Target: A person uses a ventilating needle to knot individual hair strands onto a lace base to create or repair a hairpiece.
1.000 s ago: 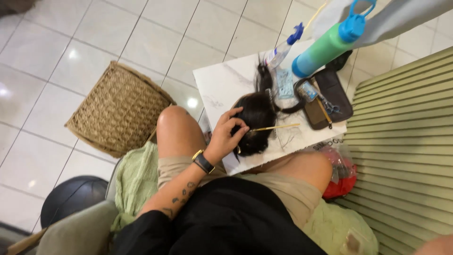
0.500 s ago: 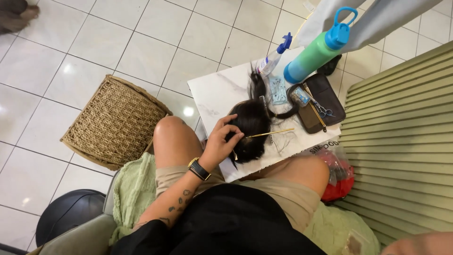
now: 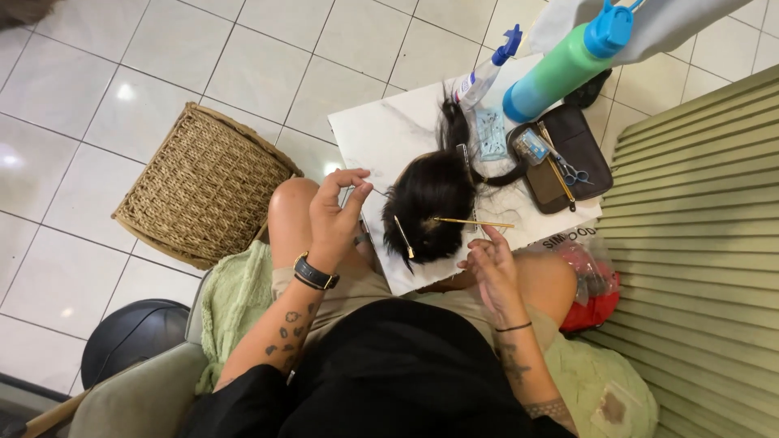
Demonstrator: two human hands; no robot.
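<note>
Two bare hands hover at the near edge of a small white marble-look table (image 3: 389,134), and the dark hairpiece (image 3: 430,199) lying on it is the thing to place everything else by. It rests near that edge, its bulk towards the person's knees and its thin tail trailing away over the table, so the long axis runs roughly from the sitter outward. One gold clip (image 3: 403,236) sits on its near-left side, and a thin gold pin (image 3: 475,221) pokes out of its right side, lying crosswise. The left hand (image 3: 337,211) is lifted just left of the hairpiece, thumb and forefinger drawn together in a pinch (on a strand too fine to see, or on nothing; I cannot tell which). The right hand (image 3: 491,272) is just below and right of it, fingers loosely curled and holding nothing I can make out; its fingertips are nearer the pin than the left hand's are. Beyond the hairpiece lie a clear spray bottle (image 3: 483,73) with a blue trigger, a green bottle (image 3: 560,73) with a blue cap, a small pale-blue packet (image 3: 491,134) and an open brown pouch (image 3: 568,158) of tools. Right of it, off the table edge, sits a crumpled red bag (image 3: 592,296); far left, a woven basket (image 3: 199,182) stands on the tiles.
</note>
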